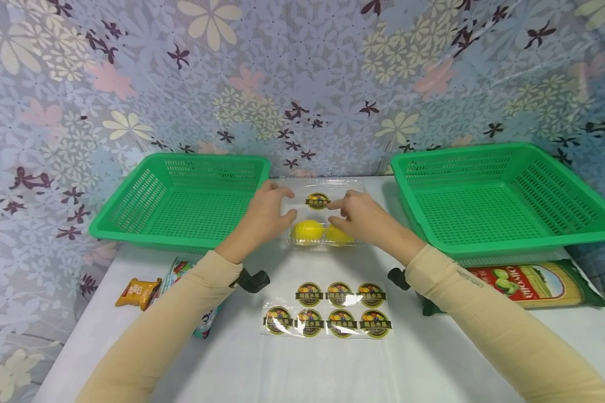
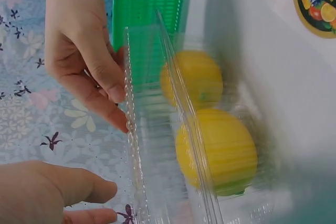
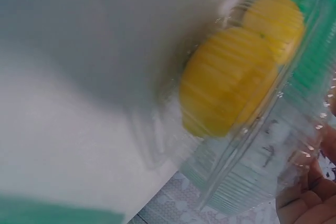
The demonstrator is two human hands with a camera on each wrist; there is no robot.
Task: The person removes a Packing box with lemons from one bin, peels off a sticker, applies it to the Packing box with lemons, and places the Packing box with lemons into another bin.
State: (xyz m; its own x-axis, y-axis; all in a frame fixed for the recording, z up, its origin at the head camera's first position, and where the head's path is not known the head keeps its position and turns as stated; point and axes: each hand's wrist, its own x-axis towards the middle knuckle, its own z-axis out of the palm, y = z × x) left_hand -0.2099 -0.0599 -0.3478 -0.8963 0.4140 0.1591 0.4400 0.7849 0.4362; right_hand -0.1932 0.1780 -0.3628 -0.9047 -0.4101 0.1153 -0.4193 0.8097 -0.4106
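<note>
A clear plastic clamshell box (image 1: pixel 292 187) lies at the far side of the table with two yellow lemons (image 1: pixel 308 231) inside, seen large in the left wrist view (image 2: pixel 218 148). On its lid sits a round black-and-gold fruit sticker (image 1: pixel 316 200). My right hand (image 1: pixel 365 218) reaches over the lid from the right, index fingertip at the sticker's right end, its other fingers bent. My left hand (image 1: pixel 266 215) hovers at the lid's left side, thumb and fingers spread apart. Nothing shows between its fingers. Both hands line the lid edge in the left wrist view.
Green baskets stand left (image 1: pixel 201 212) and right (image 1: pixel 464 207) of the box. In front lies a sheet (image 1: pixel 282 294) with several matching stickers. A pasta bag (image 1: pixel 524 282) is at the right; a small orange packet (image 1: pixel 136 292) and a teal packet (image 1: pixel 206 324) are at the left.
</note>
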